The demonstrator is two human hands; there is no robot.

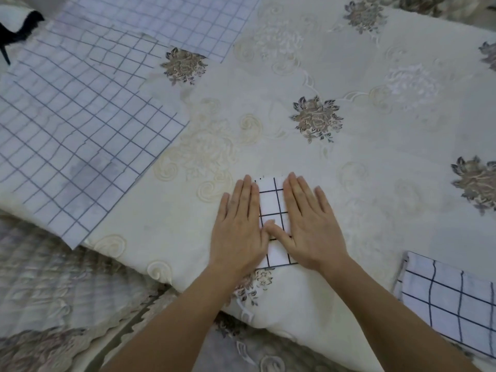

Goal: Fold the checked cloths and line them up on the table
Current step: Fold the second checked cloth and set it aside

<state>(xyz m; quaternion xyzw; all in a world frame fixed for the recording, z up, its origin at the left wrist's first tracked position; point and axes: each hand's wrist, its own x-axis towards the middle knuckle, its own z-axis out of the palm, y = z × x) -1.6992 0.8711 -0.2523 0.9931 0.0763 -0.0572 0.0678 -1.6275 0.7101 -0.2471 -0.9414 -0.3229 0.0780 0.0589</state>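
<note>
Folded cloth: small folded white cloth with black checks (271,205), near the front edge of the bench (188,253), pinned under both hands.
Left hand: left hand (239,224) pressed flat on the cloth's left side, fingers (243,191) straight and released, grasping nothing.
Right hand: right hand (311,221) flat on its right side, likewise released, thumbs touching.
Second cloth: larger folded white cloth with dark checks (451,299), front right, well apart.
Unfolded pile: pale grey-checked cloths (80,116), overlapped on the left.
Surface: cream embroidered tablecloth with brown flower motifs (375,162).
Room: quilted beige fabric (40,277) below, lower left.
</note>
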